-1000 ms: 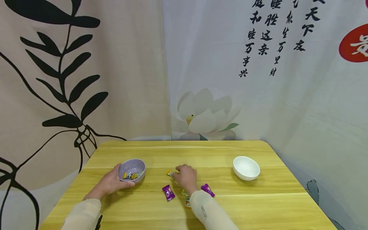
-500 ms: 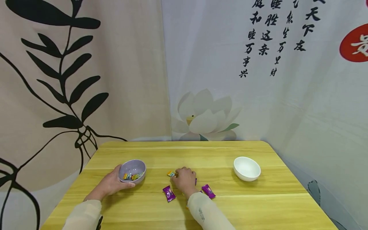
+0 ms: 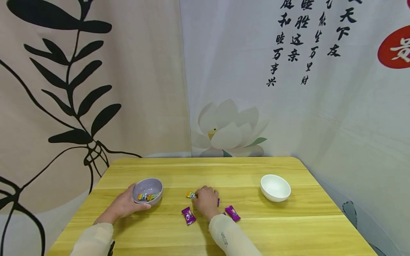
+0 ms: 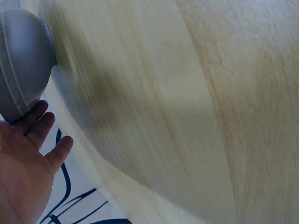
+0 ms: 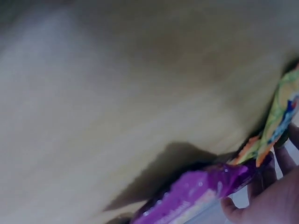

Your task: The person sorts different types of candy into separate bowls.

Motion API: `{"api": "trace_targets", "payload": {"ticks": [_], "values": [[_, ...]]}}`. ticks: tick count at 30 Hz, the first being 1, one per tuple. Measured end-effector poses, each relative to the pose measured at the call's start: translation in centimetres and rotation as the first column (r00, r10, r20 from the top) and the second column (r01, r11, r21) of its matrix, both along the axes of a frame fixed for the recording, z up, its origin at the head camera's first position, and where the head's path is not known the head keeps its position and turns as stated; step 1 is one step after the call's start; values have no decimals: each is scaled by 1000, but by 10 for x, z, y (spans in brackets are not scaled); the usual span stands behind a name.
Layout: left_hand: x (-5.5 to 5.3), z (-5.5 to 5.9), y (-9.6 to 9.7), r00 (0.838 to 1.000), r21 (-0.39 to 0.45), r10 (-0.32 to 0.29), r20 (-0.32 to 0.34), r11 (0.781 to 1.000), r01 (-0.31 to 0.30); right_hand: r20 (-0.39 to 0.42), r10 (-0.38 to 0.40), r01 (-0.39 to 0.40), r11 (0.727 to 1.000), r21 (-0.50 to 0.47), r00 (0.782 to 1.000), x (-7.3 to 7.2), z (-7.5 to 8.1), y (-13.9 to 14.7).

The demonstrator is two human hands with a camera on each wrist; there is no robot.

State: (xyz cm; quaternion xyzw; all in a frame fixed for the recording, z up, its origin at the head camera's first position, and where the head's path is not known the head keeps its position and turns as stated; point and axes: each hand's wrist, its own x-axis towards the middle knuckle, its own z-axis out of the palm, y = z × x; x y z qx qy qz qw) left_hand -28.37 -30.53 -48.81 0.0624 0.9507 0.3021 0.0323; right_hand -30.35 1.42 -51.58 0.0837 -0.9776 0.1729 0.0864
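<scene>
On the left of the table my left hand holds a small purple bowl by its side, thumb at the near side. Yellow-wrapped candies lie inside it. In the left wrist view, fingers touch the bowl's outer wall. Mid-table, my right hand has its fingers at a yellow-wrapped candy and pinches its end. The right wrist view shows this candy at the fingertips, beside a purple-wrapped candy. My hand and sleeve partly hide other candies.
A white bowl stands on the right of the wooden table. One purple-wrapped candy lies left of the right forearm; another purple candy lies to its right. A printed curtain hangs behind the table.
My right hand has shifted slightly toward me, and its forearm now covers the candies that showed beside it. The left hand and bowl have stayed in place.
</scene>
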Motion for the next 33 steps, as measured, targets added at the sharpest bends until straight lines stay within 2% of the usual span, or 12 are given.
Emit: {"api": "trace_targets", "payload": {"ticks": [10, 22, 27, 33], "values": [[0, -2, 0, 1000, 8, 6, 10, 1000, -6, -31, 13, -15, 998, -59, 999, -1, 5, 3], [-1, -1, 0, 999, -7, 15, 29, 1000, -15, -90, 19, -31, 991, -133, 996, -5, 22, 4], [-1, 1, 1, 999, -14, 14, 31, 1000, -14, -95, 49, -65, 982, -179, 994, -9, 28, 1], [0, -1, 0, 1000, -4, 15, 25, 1000, -15, -129, 92, -113, 979, -167, 987, -11, 35, -11]]}}
